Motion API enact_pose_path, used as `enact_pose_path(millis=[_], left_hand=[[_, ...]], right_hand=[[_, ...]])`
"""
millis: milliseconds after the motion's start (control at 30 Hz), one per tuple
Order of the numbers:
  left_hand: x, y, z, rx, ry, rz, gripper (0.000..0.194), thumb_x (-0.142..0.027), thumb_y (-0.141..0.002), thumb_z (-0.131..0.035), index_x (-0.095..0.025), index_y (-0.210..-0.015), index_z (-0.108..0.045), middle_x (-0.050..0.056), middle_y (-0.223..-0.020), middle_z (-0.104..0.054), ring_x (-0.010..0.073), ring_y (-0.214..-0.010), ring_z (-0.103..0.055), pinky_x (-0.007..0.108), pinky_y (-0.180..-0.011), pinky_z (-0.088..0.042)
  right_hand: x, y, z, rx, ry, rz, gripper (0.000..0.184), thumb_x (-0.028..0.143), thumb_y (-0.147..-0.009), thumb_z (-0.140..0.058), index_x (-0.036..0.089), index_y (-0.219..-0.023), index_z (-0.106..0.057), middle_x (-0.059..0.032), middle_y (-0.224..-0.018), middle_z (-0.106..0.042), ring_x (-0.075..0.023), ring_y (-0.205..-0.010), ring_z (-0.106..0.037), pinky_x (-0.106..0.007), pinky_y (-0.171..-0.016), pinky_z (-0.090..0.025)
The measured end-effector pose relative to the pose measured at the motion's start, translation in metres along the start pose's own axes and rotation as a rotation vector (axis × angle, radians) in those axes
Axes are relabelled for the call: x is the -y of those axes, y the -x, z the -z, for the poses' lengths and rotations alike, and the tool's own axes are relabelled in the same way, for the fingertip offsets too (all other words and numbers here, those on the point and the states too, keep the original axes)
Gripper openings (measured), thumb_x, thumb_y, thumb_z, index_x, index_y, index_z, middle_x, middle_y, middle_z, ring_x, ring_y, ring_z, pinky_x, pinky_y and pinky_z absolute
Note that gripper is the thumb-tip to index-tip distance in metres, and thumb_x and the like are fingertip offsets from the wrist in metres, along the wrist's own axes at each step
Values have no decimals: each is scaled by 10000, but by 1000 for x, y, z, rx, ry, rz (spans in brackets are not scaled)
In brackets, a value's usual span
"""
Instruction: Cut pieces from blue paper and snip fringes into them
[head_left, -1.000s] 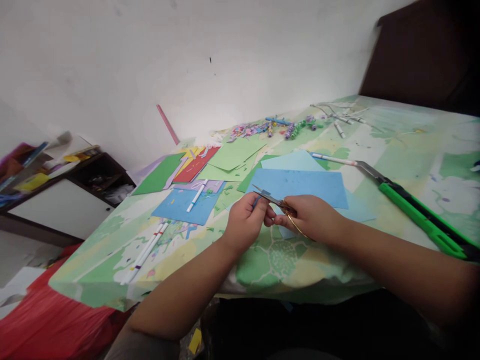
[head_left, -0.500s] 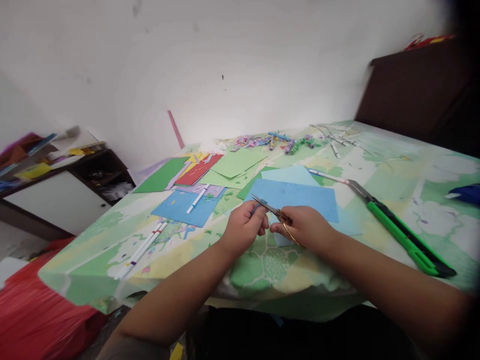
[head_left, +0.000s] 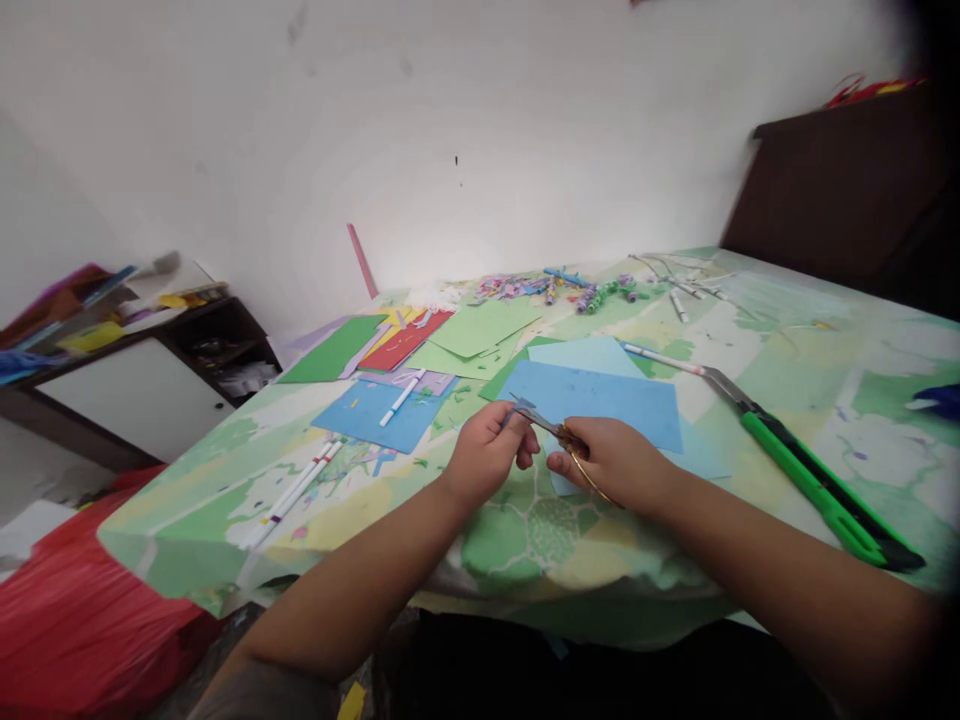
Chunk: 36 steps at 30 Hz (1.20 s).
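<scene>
My left hand (head_left: 491, 447) pinches a small piece of blue foam sheet or paper (head_left: 523, 403) between thumb and fingers. A pair of scissors (head_left: 546, 422) with gold-coloured handles is in my right hand (head_left: 609, 452), its blades pointing left and meeting the small blue piece. Just beyond my hands lies a blue sheet (head_left: 592, 397), partly over a pale blue sheet (head_left: 592, 354). How far the blades are parted is too small to tell.
A green box cutter (head_left: 814, 485) lies at the right. Left are a blue sheet (head_left: 367, 418), a red sheet (head_left: 405, 343), green sheets (head_left: 480, 330) and white markers (head_left: 304, 487). Colourful scraps (head_left: 510, 288) and curled decorated sticks (head_left: 600, 292) lie near the wall.
The camera view has tilted and shifted, so the table sits lower in the picture. The scissors' blades have shifted slightly against the small blue piece; both hands keep their hold.
</scene>
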<state>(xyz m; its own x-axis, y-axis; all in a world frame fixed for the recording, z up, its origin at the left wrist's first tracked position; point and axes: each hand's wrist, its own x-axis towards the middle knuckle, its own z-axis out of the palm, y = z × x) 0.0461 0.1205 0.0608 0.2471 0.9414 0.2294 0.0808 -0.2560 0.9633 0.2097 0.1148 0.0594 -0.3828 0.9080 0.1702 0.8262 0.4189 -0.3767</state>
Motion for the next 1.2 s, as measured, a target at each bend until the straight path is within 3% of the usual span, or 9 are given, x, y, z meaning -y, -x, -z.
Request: enact_pose_path(millis=[433,800,967,1200], left_hand=[[5,1,-3,17,6,27,257,-375,-797,-434,-145,-684,-455,-16,-584,-553,67,-455,-514,211,-489,-421],[2,1,-2,42,32,70,275,-413,-777,-451,-144,-719,-447,-1,-623,-570,79,-487,-543,220,-509,-449],[4,0,-2,65,0,106,262,-431,-793,-408,-170,-778,-422,-43,-553,-535,52,-394,-449,183,-411,-360],[3,-2,-4,81,-6,123,197,-337,-809,-395,-166,-714,-418,-58,-530,-465,41,-426,-394,178,-444,-318]], right_hand=[[-1,-1,-3,21,21,-22,334,502,-760,-393,199,-621,-414,0,-593,-520,-112,-512,-418,-224,-459,-230],[-3,-2,-1,42,9,-9,427,605,-734,-357,202,-596,-384,6,-544,-495,-112,-489,-389,-228,-451,-222],[-3,-3,0,52,9,-19,383,560,-736,-388,202,-599,-378,9,-552,-492,-114,-499,-398,-226,-454,-224],[-4,-4,1,50,40,-51,327,487,-748,-395,202,-590,-367,13,-551,-470,-108,-494,-371,-227,-449,-221]])
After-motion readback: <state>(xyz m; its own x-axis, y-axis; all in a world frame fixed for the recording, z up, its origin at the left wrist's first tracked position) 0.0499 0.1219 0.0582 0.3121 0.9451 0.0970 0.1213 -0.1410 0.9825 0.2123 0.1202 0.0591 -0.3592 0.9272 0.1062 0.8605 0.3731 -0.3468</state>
